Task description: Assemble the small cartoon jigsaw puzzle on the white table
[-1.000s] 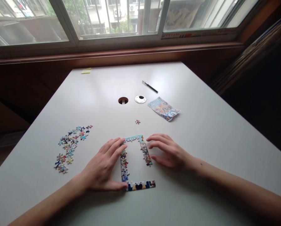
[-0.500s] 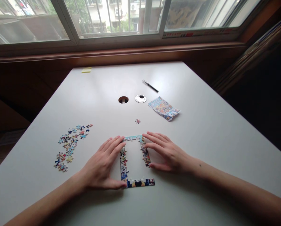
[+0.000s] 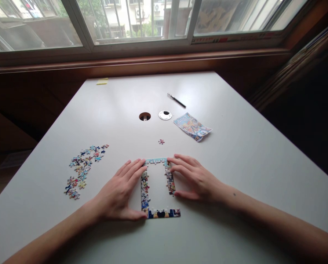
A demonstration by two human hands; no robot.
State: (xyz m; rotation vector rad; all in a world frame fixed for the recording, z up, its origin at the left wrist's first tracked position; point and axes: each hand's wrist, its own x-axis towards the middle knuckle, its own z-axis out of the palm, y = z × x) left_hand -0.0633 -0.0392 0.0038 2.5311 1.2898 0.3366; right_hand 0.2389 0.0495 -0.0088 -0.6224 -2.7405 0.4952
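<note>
The unfinished rectangular border of colourful cardboard jigsaw pieces (image 3: 145, 190) lies flat on the white table (image 3: 235, 157), close to the person. It looks light, thin and fragile. Its interlocked strips would likely part if lifted, so flat pressure on the outer edges suits it best. The left hand (image 3: 120, 196) lies open and flat against the border's left side, thumb at the bottom corner, gripping nothing. The right hand (image 3: 197, 179) is likewise spread, fingertips touching the border's right strip and top corner. Left of the border lies a scatter of loose pieces (image 3: 83, 168). Beyond the border are a single stray piece (image 3: 161, 141), a printed packet (image 3: 193, 126) and a black pen (image 3: 176, 100).
</note>
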